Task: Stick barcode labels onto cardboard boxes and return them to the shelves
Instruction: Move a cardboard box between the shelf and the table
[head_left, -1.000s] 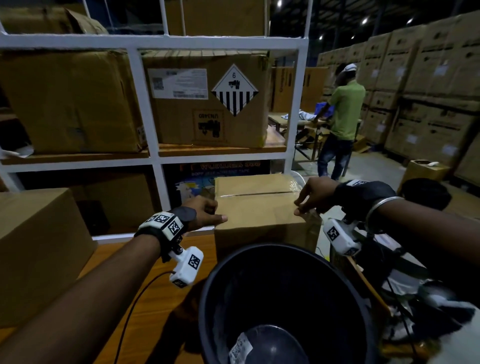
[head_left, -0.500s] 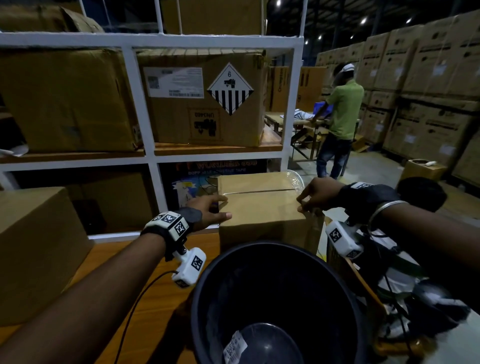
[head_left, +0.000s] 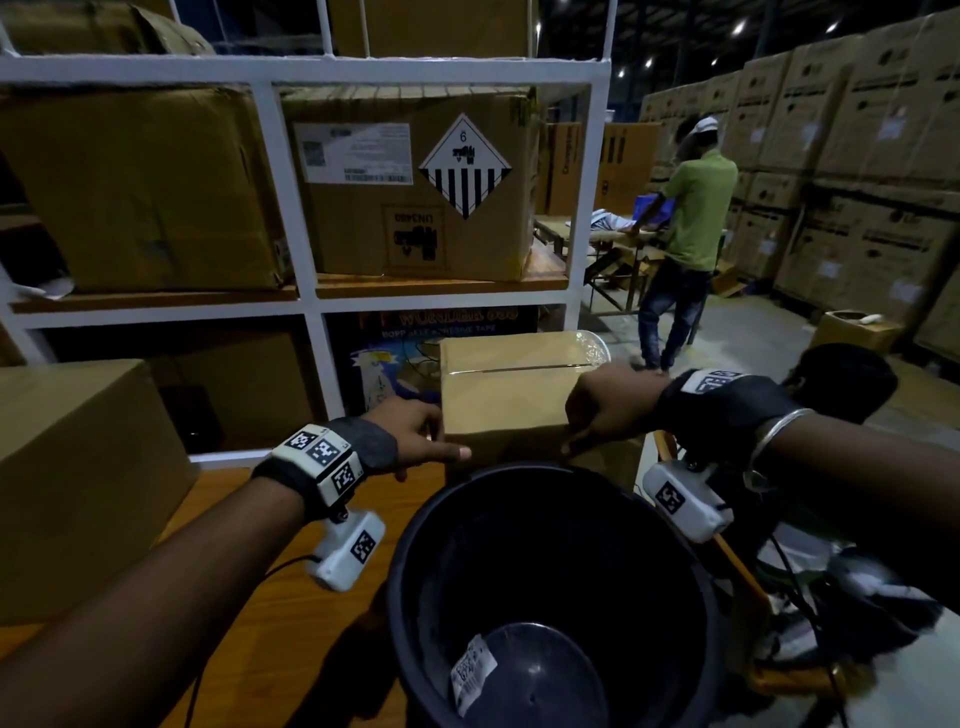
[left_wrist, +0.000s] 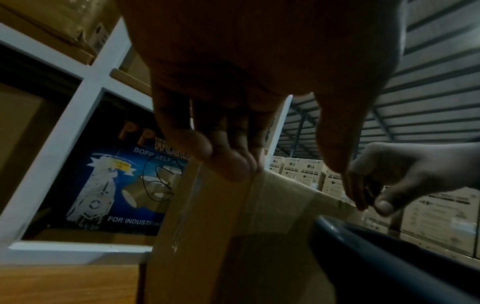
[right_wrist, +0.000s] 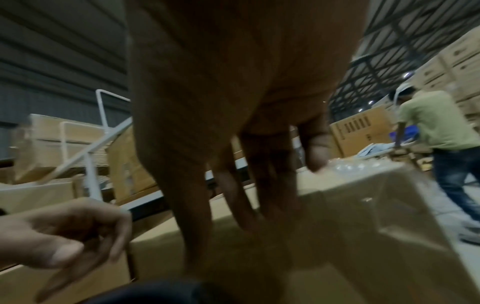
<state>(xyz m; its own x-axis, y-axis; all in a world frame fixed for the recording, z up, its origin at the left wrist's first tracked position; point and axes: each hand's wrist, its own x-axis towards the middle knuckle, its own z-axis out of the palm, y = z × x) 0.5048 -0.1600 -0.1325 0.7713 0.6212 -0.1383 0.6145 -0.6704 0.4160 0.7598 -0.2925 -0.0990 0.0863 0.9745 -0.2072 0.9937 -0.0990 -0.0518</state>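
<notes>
A small taped cardboard box (head_left: 506, 400) stands on the wooden surface (head_left: 244, 587) in front of the white shelf frame (head_left: 306, 270). My left hand (head_left: 431, 441) touches its near left corner, fingers relaxed along the side and thumb lying across the front edge. My right hand (head_left: 587, 426) presses on the near right part of the top with straight fingers (right_wrist: 262, 197), thumb hanging over the front face. In the left wrist view the box's (left_wrist: 207, 236) left edge sits under my fingers (left_wrist: 228, 164). No label shows on the box.
A black bucket (head_left: 415, 545) stands right in front of the box, with a barcode label (head_left: 470, 670) lying inside. A large carton (head_left: 78, 467) sits at the left. Shelf bays hold cartons (head_left: 415, 192). A person in a green shirt (head_left: 693, 228) stands at a table beyond.
My right hand has slid a little toward the box's near edge, its thumb now over the front face. My left thumb has shifted slightly right along the front edge.
</notes>
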